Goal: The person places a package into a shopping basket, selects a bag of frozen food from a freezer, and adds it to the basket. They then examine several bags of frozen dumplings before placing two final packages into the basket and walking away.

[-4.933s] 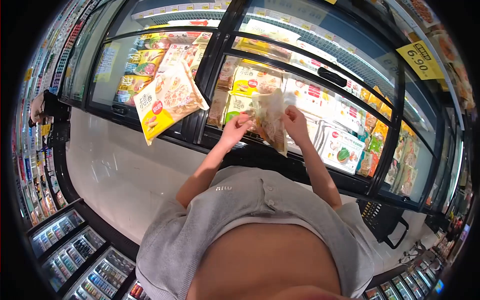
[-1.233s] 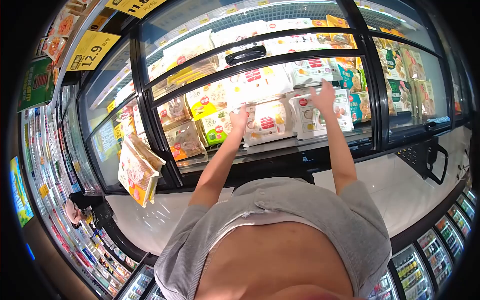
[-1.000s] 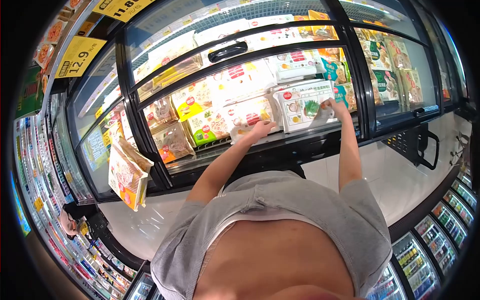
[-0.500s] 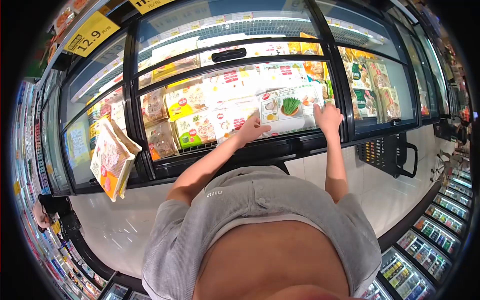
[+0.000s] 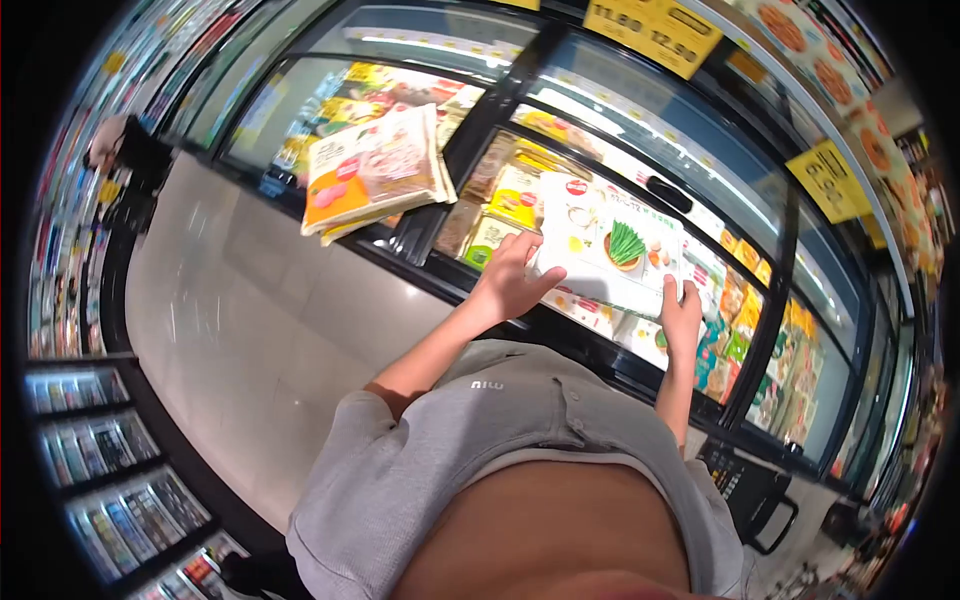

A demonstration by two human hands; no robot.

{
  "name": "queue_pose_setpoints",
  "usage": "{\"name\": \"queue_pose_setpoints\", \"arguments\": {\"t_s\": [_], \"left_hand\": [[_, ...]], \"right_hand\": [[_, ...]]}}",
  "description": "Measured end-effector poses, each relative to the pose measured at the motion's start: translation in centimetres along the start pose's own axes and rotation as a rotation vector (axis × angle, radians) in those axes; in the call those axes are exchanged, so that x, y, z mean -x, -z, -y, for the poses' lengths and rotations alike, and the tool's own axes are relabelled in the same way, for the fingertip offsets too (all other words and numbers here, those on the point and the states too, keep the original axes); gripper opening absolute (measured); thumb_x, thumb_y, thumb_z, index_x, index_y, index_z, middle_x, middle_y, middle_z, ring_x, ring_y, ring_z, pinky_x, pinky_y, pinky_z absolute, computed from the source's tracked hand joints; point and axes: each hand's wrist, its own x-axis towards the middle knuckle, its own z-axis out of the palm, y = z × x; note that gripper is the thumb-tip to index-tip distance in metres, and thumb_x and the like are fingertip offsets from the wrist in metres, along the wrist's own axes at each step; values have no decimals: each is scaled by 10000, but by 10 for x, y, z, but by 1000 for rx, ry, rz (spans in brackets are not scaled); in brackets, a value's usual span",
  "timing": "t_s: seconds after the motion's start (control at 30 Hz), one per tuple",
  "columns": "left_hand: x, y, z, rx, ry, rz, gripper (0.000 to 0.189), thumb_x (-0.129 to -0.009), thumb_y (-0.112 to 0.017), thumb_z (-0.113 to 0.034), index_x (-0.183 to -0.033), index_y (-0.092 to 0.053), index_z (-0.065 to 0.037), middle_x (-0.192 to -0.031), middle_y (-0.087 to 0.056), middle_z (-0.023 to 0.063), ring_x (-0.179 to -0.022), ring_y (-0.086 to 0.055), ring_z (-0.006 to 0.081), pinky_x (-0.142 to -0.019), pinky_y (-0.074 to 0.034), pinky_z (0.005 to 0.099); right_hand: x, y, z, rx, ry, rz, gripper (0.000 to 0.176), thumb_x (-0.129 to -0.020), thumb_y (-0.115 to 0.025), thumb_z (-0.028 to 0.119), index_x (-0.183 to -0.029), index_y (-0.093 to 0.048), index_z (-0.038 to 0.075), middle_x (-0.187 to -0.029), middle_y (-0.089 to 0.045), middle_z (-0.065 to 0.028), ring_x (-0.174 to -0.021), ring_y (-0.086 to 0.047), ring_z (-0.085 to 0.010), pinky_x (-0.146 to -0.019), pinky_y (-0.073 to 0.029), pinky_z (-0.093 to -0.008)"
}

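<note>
A white food bag (image 5: 590, 235) printed with a basket of green chives is held up between my two hands, tilted above the freezer opening. My left hand (image 5: 515, 278) grips its left edge, thumb on the front. At the lower right edge, my right hand (image 5: 681, 312) has its fingers closed on the bag. Beneath it, more white bags and a yellow-and-white bag (image 5: 515, 195) lie in the freezer. Left of my hands, a small stack of orange-and-white food bags (image 5: 375, 170) rests on the freezer's closed glass section and its black frame.
A black freezer frame (image 5: 480, 125) with a lid handle (image 5: 669, 193) runs across in front of me. Yellow price signs (image 5: 655, 32) hang above. A black basket (image 5: 745, 490) is on the floor at my right. Another person (image 5: 140, 155) stands far left.
The chive-printed bag has been lifted off the others inside the freezer, and both hands now hold it. My view has turned left, so the stacked bags appear nearer the middle.
</note>
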Motion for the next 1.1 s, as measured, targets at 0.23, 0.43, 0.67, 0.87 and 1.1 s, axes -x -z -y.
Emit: {"name": "queue_pose_setpoints", "arguments": {"t_s": [0.23, 0.43, 0.67, 0.87, 1.1], "left_hand": [[18, 113, 40, 36, 56, -305, 452, -754, -698, -262, -1081, -552, 14, -981, -546, 181, -877, -558, 291, -798, -448, 349], [16, 224, 79, 99, 19, -601, 477, -765, -690, -194, -1156, -548, 38, -1025, -584, 141, -937, -559, 202, -824, -450, 312], [7, 266, 146, 229, 223, -625, 450, -781, -629, -175, -1176, -562, 30, -1042, -620, 131, -924, -581, 166, -831, -444, 285], [11, 235, 174, 270, 324, -878, 473, -797, -646, -218, -1208, -539, -9, -1119, -556, 123, -1023, -510, 214, -898, -399, 319], [-2, 163, 107, -116, -12, -1105, 252, -807, -634, -124, -1053, -596, -82, -1097, -490, 114, -1084, -428, 272, -935, -342, 377]], "right_hand": [[-14, -95, 102, -99, 277, 206, 376, -895, -539, 309, -948, -591, -60, -850, -608, -193, -803, -573, -255, -761, -436, -358], [-20, -185, 188, -344, 545, 442, 406, -893, -545, 331, -1029, -573, -51, -923, -607, -209, -843, -583, -291, -779, -442, -354], [-29, -270, 212, -260, 535, 675, 445, -895, -540, 367, -1042, -559, -52, -939, -581, -195, -855, -568, -291, -792, -437, -365], [-30, -263, 198, -513, 358, 835, 453, -931, -517, 309, -1233, -464, -24, -1010, -580, -98, -863, -574, -146, -734, -474, -261], [-45, -198, 64, -346, 159, 892, 350, -929, -517, 261, -1189, -538, 27, -937, -617, -42, -820, -580, -107, -738, -464, -240]]}}
